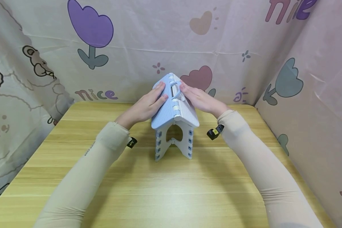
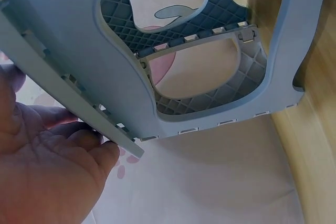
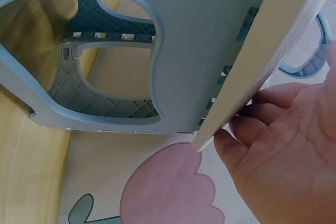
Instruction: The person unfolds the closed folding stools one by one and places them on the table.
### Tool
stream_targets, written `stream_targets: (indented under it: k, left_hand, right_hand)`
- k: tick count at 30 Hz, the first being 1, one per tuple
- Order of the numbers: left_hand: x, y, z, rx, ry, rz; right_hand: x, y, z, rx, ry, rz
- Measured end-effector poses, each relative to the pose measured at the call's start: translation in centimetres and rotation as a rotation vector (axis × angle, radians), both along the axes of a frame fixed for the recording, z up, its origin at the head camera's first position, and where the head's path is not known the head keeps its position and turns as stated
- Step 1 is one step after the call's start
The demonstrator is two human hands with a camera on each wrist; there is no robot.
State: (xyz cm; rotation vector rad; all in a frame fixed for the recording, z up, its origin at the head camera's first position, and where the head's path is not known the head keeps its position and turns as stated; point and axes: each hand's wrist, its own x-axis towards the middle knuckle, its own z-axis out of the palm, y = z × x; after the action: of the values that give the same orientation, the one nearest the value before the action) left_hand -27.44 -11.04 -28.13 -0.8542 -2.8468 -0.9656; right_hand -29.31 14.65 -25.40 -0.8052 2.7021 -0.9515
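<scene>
A folding step stool (image 1: pixel 174 139) in light blue and white stands upright on the table, its hinged top bent up into a peak like a roof. A small carrying handle (image 1: pixel 175 90) sits at the ridge. My left hand (image 1: pixel 145 104) lies with fairly straight fingers against the blue left half of the top. Against the white right half rests my right hand (image 1: pixel 202 98), fingers also extended. In the left wrist view, the fingers (image 2: pixel 79 135) touch the panel's outer face. The right wrist view shows the other fingers (image 3: pixel 247 129) along the opposite panel.
The wooden table (image 1: pixel 171 196) spreads around the stool. Printed cloth (image 1: pixel 148 34) hangs close behind the table's back edge, and more cloth stands along both sides. A small black device (image 1: pixel 215 131) is strapped at the right wrist, another (image 1: pixel 132 142) at the left.
</scene>
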Motion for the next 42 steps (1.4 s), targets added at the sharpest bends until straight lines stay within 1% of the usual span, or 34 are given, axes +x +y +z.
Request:
stream_targets:
  k: [9, 17, 21, 26, 35, 42]
  left_hand:
    - [0.09, -0.02, -0.10, -0.001, 0.009, 0.006]
    - [0.04, -0.13, -0.62, 0.012, 0.025, 0.014]
    - [-0.05, -0.17, -0.83, 0.007, 0.026, 0.016]
    - [-0.02, -0.16, -0.79, -0.005, 0.029, 0.018]
    - [-0.05, -0.33, -0.65, -0.032, 0.049, 0.022]
    - [0.00, -0.46, -0.62, -0.051, 0.038, 0.033]
  right_hand:
    - [-0.05, 0.17, 0.13, -0.037, -0.044, 0.036]
    - [-0.20, 0.40, 0.01, -0.025, -0.058, 0.026]
    - [-0.34, 0.60, -0.13, -0.014, -0.042, 0.022]
    - [-0.41, 0.76, -0.25, -0.010, -0.012, 0.022]
    - [-0.31, 0.86, -0.30, 0.005, -0.010, 0.005]
    - [-0.28, 0.84, -0.30, 0.009, -0.008, 0.015]
